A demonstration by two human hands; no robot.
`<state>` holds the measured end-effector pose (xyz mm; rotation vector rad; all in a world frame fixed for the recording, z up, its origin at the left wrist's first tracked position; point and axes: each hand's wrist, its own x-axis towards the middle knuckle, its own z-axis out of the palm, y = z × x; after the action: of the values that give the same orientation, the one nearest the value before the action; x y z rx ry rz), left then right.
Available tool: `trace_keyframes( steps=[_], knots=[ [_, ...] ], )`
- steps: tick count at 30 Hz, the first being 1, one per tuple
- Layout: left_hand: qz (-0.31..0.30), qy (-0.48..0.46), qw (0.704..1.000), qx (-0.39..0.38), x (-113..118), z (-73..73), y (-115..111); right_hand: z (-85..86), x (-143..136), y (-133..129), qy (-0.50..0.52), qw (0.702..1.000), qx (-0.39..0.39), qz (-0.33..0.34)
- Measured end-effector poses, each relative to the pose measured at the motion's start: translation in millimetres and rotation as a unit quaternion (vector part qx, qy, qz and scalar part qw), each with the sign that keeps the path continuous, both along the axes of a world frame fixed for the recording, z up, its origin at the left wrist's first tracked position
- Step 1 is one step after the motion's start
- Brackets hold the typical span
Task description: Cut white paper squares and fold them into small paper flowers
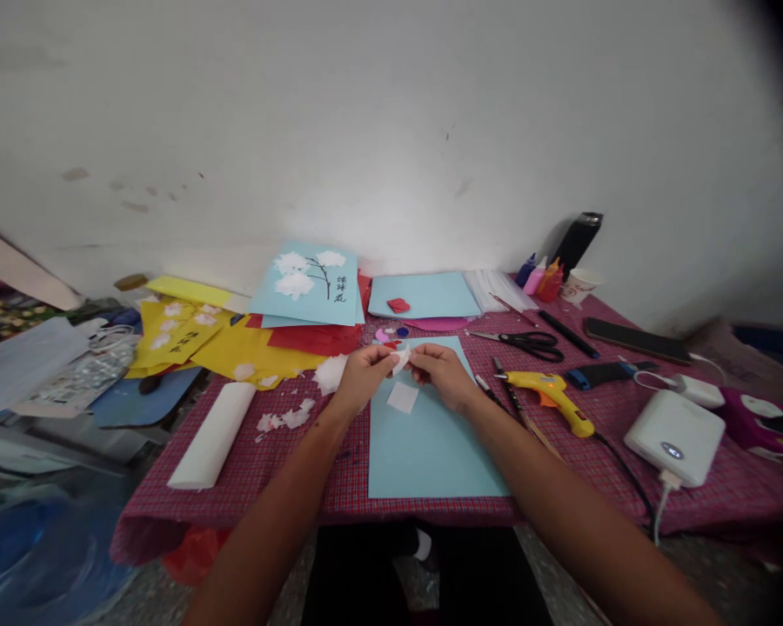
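Note:
Between my left hand (pixel 366 372) and my right hand (pixel 438 369) is a small piece of white paper (pixel 401 358), pinched by the fingertips of both. Both hands hover over a light blue sheet of paper (pixel 431 452) near the table's front edge. A white paper square (pixel 403 397) lies on that sheet just below my fingers. To the left of my left hand sits a fluffy heap of white paper pieces (pixel 330 374). Torn white scraps (pixel 287 419) are scattered on the checked cloth nearer to me.
A yellow glue gun (pixel 552 396), black scissors (pixel 528 343) and a white power bank (pixel 675 435) lie on the right. A folded white paper roll (pixel 214 435) is at left. Behind stand a decorated blue card (pixel 310 283), paint bottles (pixel 550 283), a paper cup (pixel 580 284) and a black flask (pixel 578 243).

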<state>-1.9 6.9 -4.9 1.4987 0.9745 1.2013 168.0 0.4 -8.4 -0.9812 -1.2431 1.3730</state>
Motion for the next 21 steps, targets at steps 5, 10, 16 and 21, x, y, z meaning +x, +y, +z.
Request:
trace_keyframes(
  steps=[5, 10, 16, 21],
  knots=[
    [-0.001, -0.024, 1.0, -0.014, -0.3, -1.8, 1.3, -1.4, 0.2, -0.3, 0.003, 1.0, 0.005, 0.009],
    [0.005, -0.025, 1.0, -0.014, -0.7, -1.0, 0.8, -0.7, -0.6, -0.8, 0.002, 1.0, 0.001, 0.012],
    [0.021, -0.021, 1.0, 0.0, -0.9, -1.1, 0.9, 1.9, -0.1, -2.6, 0.021, 0.999, -0.015, 0.03],
    [0.0, -0.003, 1.0, 0.009, -0.3, -1.3, -0.3, 4.9, -0.9, -4.7, 0.04, 0.997, -0.038, 0.052]
  ],
)
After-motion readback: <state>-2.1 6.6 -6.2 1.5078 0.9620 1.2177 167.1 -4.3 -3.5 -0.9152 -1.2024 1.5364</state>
